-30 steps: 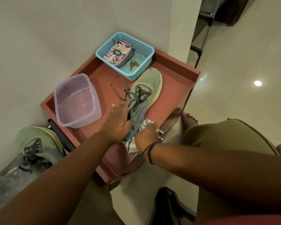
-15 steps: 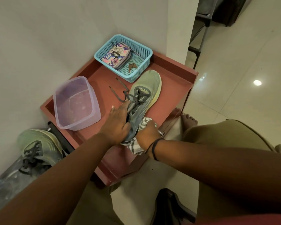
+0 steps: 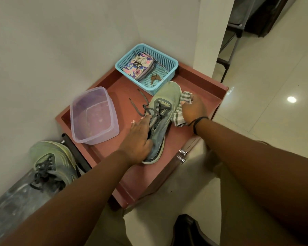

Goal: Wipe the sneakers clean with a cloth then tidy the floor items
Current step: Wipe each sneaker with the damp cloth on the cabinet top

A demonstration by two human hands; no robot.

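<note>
A pale green sneaker (image 3: 164, 102) with grey laces lies on the reddish cabinet top (image 3: 199, 89), toe pointing away from me. My left hand (image 3: 140, 137) grips its collar and tongue at the heel end. My right hand (image 3: 194, 109) holds a checked cloth (image 3: 180, 110) bunched against the shoe's right side near the toe. The second green sneaker (image 3: 50, 164) sits lower at the left, on a grey surface beside the cabinet.
A clear plastic tub (image 3: 93, 116) stands on the cabinet's left side. A blue mesh basket (image 3: 169, 63) with a patterned pouch and a key sits in the back corner. White walls close the left and back; tiled floor (image 3: 265, 96) lies right. A dark object (image 3: 188, 229) sits near my legs.
My right hand has slid the cloth forward along the sneaker's right side, from the heel toward the toe. My left hand stays holding the shoe's collar.
</note>
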